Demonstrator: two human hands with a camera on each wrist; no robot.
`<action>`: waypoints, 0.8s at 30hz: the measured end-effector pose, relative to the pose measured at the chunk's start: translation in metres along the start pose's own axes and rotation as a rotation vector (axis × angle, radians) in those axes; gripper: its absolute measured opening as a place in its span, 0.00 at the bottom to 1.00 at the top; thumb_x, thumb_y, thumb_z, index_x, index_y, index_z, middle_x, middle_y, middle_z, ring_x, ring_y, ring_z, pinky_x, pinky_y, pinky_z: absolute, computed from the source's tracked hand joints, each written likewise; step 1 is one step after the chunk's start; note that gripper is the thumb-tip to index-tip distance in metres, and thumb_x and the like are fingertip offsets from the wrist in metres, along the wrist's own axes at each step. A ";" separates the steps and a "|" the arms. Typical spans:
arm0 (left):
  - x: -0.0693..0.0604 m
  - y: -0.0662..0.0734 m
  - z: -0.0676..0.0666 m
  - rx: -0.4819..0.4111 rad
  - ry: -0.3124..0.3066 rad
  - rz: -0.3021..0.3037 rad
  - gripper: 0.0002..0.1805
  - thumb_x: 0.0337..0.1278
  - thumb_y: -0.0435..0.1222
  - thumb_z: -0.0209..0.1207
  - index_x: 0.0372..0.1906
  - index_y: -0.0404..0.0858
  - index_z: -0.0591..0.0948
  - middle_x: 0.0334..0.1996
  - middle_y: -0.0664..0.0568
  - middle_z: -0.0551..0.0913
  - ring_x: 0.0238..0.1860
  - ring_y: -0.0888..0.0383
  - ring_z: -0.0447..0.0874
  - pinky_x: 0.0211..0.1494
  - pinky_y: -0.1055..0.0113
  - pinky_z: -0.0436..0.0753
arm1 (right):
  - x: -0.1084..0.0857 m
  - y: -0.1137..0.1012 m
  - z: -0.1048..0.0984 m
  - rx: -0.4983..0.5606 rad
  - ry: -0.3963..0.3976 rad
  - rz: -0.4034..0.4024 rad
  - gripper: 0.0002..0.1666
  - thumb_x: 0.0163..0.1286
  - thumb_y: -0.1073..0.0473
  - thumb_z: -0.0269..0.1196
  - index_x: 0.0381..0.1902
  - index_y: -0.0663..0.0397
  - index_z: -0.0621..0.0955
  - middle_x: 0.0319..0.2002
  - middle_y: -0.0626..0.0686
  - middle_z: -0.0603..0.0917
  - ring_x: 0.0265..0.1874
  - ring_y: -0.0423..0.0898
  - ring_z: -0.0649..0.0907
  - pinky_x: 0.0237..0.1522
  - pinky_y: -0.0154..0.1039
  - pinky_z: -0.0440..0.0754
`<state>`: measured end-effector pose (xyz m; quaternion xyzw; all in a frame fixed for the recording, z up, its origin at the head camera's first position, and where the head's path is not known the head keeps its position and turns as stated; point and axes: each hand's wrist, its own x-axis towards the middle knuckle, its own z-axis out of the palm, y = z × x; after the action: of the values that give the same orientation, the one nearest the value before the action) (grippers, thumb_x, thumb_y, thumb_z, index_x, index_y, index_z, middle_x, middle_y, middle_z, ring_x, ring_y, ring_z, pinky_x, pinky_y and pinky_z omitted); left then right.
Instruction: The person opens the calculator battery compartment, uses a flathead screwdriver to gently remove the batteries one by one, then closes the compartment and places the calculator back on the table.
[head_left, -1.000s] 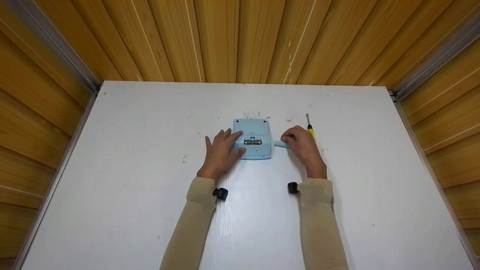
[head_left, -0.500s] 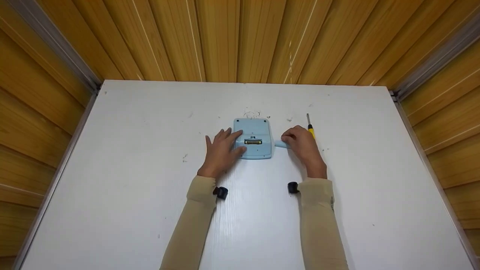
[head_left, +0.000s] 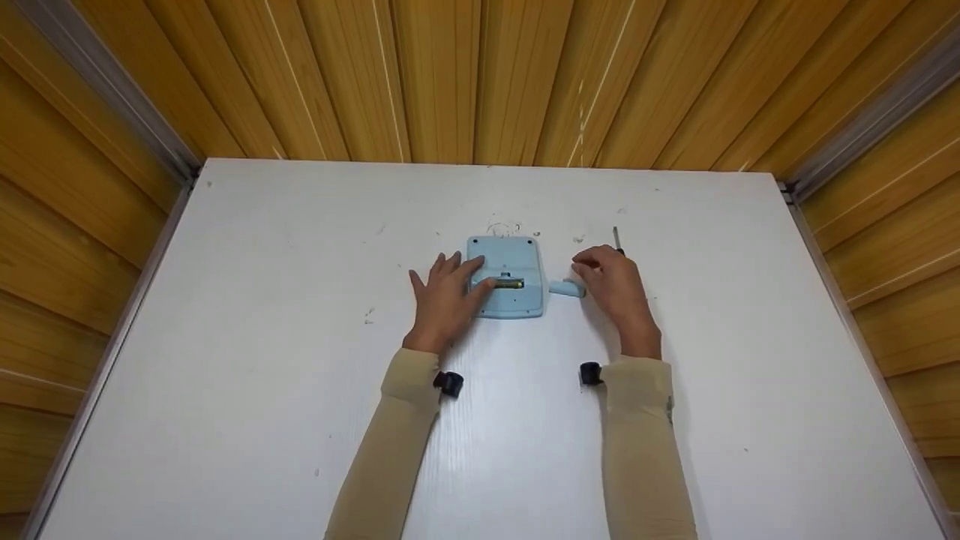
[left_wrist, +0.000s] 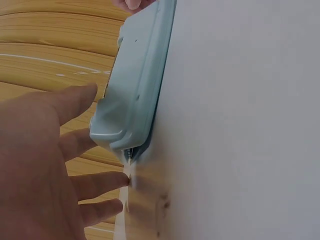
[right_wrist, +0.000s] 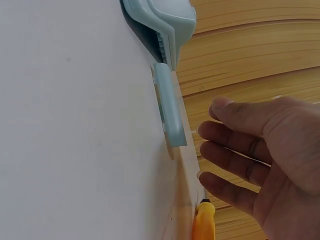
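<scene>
A light-blue calculator [head_left: 504, 257] lies face down on the white table, its battery slot uncovered. Inside the slot sits a battery [head_left: 512, 283]. My left hand [head_left: 442, 306] spreads over the calculator's left side, and in the head view the thumb reaches the left end of the battery. The blue battery cover [head_left: 566, 288] lies on the table just right of the calculator; in the right wrist view the cover [right_wrist: 172, 110] shows its full length. Beside and above it hovers my right hand [head_left: 616, 289], fingers loosely bent and holding nothing.
A screwdriver [head_left: 616, 238] with a yellow handle lies past the right hand, mostly hidden by it in the head view; the handle [right_wrist: 204, 221] shows in the right wrist view. Wood-look panels [head_left: 480, 82] stand behind the table [head_left: 300, 315] and at both sides.
My right hand has let go of the battery cover and drawn slightly up and right. My left thumb has moved up from below the slot onto its left end.
</scene>
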<state>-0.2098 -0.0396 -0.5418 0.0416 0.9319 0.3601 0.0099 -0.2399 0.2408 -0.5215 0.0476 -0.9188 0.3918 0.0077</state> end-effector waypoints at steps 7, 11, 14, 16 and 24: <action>0.001 0.005 0.003 0.004 0.062 -0.017 0.30 0.77 0.57 0.58 0.72 0.46 0.81 0.75 0.40 0.73 0.81 0.39 0.59 0.76 0.24 0.37 | -0.003 0.007 -0.013 0.006 0.067 -0.005 0.13 0.79 0.65 0.65 0.57 0.65 0.85 0.54 0.62 0.84 0.57 0.59 0.81 0.63 0.56 0.79; 0.001 0.007 0.005 0.007 0.094 -0.037 0.28 0.75 0.56 0.60 0.70 0.47 0.83 0.74 0.41 0.75 0.80 0.39 0.61 0.76 0.24 0.38 | -0.004 0.010 -0.019 -0.014 0.087 0.035 0.15 0.79 0.65 0.65 0.59 0.66 0.84 0.56 0.64 0.82 0.58 0.61 0.80 0.64 0.56 0.78; 0.001 0.009 0.007 0.008 0.111 -0.054 0.28 0.74 0.56 0.62 0.69 0.47 0.84 0.73 0.42 0.76 0.80 0.39 0.62 0.76 0.24 0.39 | -0.004 0.011 -0.022 -0.030 0.098 0.076 0.17 0.79 0.64 0.65 0.61 0.67 0.82 0.59 0.65 0.81 0.59 0.62 0.79 0.66 0.55 0.77; 0.002 0.010 0.007 0.005 0.121 -0.063 0.28 0.73 0.56 0.63 0.69 0.47 0.84 0.72 0.42 0.77 0.80 0.40 0.62 0.76 0.24 0.39 | -0.004 0.012 -0.024 -0.032 0.105 0.105 0.19 0.79 0.63 0.65 0.62 0.68 0.82 0.60 0.66 0.80 0.61 0.62 0.79 0.67 0.55 0.77; 0.001 0.010 0.008 -0.009 0.138 -0.072 0.28 0.72 0.56 0.65 0.68 0.47 0.85 0.72 0.43 0.77 0.80 0.40 0.63 0.77 0.25 0.38 | -0.006 0.019 -0.029 -0.040 0.108 0.162 0.20 0.79 0.62 0.65 0.62 0.69 0.80 0.60 0.67 0.78 0.62 0.63 0.77 0.65 0.56 0.77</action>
<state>-0.2100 -0.0264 -0.5412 -0.0170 0.9297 0.3657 -0.0412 -0.2363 0.2753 -0.5157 -0.0483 -0.9255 0.3746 0.0265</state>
